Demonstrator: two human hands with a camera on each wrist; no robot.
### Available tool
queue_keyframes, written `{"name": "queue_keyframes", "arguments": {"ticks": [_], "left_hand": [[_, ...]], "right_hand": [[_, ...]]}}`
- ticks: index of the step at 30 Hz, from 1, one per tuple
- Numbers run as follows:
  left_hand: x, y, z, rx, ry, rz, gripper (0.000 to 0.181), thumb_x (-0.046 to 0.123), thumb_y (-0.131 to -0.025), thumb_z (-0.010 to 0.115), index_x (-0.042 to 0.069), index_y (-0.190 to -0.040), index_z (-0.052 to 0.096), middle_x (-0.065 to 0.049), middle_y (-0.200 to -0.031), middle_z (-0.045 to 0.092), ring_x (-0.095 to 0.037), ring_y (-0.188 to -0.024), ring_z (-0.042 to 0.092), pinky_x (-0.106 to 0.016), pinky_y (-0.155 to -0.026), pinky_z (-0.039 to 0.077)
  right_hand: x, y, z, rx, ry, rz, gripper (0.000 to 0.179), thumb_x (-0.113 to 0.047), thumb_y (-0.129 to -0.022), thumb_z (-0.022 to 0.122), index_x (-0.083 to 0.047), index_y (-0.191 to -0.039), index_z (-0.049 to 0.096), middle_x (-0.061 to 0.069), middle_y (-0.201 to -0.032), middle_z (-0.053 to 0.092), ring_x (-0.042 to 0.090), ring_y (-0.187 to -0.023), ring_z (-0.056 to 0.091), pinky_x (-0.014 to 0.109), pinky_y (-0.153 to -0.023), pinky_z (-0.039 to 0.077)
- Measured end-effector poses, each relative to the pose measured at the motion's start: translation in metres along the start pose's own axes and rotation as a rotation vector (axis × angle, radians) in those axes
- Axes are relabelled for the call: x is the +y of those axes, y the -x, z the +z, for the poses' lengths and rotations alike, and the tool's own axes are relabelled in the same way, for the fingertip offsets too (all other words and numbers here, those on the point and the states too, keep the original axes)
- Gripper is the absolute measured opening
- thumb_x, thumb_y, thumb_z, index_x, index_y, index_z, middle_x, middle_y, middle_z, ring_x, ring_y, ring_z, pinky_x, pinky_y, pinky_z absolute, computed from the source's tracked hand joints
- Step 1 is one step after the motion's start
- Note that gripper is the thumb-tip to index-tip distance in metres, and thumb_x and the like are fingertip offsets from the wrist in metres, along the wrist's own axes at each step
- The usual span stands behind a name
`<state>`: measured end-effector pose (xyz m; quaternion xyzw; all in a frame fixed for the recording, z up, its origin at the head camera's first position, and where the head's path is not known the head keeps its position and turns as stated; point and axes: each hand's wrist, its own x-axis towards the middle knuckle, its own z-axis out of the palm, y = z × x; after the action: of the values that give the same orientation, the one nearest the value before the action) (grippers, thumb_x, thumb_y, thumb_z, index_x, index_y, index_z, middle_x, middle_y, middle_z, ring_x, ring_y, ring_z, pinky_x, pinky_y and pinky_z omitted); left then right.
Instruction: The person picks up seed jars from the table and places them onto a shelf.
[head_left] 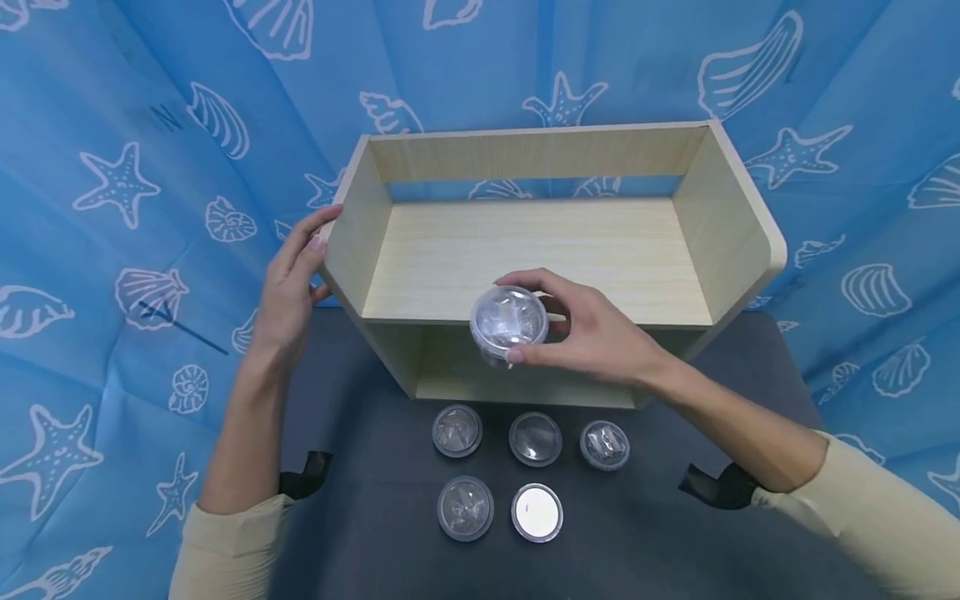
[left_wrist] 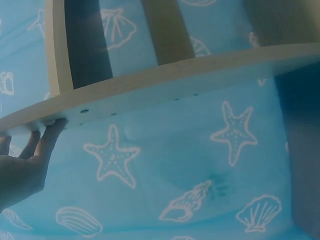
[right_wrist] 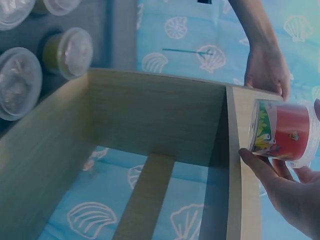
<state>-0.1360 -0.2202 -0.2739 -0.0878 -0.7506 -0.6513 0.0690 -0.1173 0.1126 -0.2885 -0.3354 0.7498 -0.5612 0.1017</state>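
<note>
My right hand (head_left: 592, 329) grips a round plastic jar (head_left: 510, 321) by its sides, in front of the upper shelf board of a pale wooden shelf unit (head_left: 540, 250). In the right wrist view, the jar (right_wrist: 287, 132) has a red label with a colourful picture and a clear lid; fingers and thumb lie around it. My left hand (head_left: 288, 283) touches the unit's left side panel near its front edge. In the left wrist view, the fingertips of the left hand (left_wrist: 25, 170) press against the panel's outer face (left_wrist: 150, 102).
Several lidded jars stand on the dark table (head_left: 360, 517) before the unit, among them a left one (head_left: 457, 431), a right one (head_left: 604, 445) and one with a bright white top (head_left: 537, 512). A blue curtain (head_left: 150, 250) with white sea shapes hangs behind and around.
</note>
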Motion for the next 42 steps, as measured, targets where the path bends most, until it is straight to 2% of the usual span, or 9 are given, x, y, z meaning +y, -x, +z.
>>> {"name": "queue_keyframes", "arguments": {"ticks": [7,15,24,30,36,42], "left_hand": [[-0.001,0.001,0.002,0.010,0.024,0.009,0.046,0.034,-0.106,0.042,0.020,-0.149,0.044,-0.004,-0.152,0.036,-0.026,-0.128,0.042,-0.057,-0.099,0.037],[-0.002,0.002,0.003,0.019,0.030,0.016,0.045,0.034,-0.106,0.041,0.019,-0.149,0.046,-0.003,-0.150,0.038,-0.024,-0.127,0.042,-0.056,-0.098,0.037],[-0.003,0.003,0.004,0.031,0.020,0.020,0.045,0.035,-0.107,0.040,0.021,-0.149,0.045,-0.004,-0.151,0.037,-0.025,-0.125,0.043,-0.059,-0.099,0.034],[-0.003,0.001,0.006,0.031,0.026,0.014,0.044,0.036,-0.107,0.040,0.021,-0.148,0.046,-0.004,-0.147,0.041,-0.025,-0.121,0.046,-0.052,-0.095,0.039],[-0.003,-0.002,0.007,0.038,0.018,0.026,0.044,0.034,-0.107,0.039,0.021,-0.148,0.046,-0.004,-0.147,0.041,-0.024,-0.121,0.046,-0.053,-0.094,0.039],[-0.004,0.000,0.005,0.052,0.030,0.026,0.043,0.034,-0.107,0.039,0.021,-0.147,0.048,-0.004,-0.147,0.041,-0.024,-0.121,0.045,-0.051,-0.093,0.038]], "right_hand": [[-0.004,-0.022,0.001,0.014,-0.084,-0.011,0.068,-0.001,-0.082,0.079,-0.008,-0.143,0.050,0.006,-0.138,0.051,0.025,-0.119,0.058,0.036,-0.092,0.054],[-0.009,-0.045,0.002,0.049,-0.062,0.008,0.069,-0.008,-0.083,0.081,-0.009,-0.145,0.050,0.006,-0.138,0.052,0.024,-0.117,0.060,0.036,-0.093,0.053],[-0.003,-0.072,0.007,0.102,-0.047,0.008,0.070,-0.008,-0.081,0.082,-0.006,-0.144,0.051,0.007,-0.135,0.057,0.021,-0.119,0.059,0.036,-0.096,0.051],[0.003,-0.084,0.007,0.169,-0.037,0.042,0.068,-0.011,-0.081,0.083,-0.006,-0.141,0.052,0.008,-0.129,0.061,0.019,-0.118,0.059,0.034,-0.095,0.051],[0.007,-0.096,0.009,0.195,-0.013,0.076,0.067,-0.016,-0.083,0.082,-0.011,-0.144,0.053,0.006,-0.139,0.055,0.023,-0.120,0.060,0.035,-0.097,0.049],[0.010,-0.109,0.015,0.198,-0.051,0.081,0.067,-0.015,-0.086,0.079,-0.008,-0.145,0.050,0.008,-0.142,0.054,0.025,-0.122,0.059,0.031,-0.100,0.047]]}}
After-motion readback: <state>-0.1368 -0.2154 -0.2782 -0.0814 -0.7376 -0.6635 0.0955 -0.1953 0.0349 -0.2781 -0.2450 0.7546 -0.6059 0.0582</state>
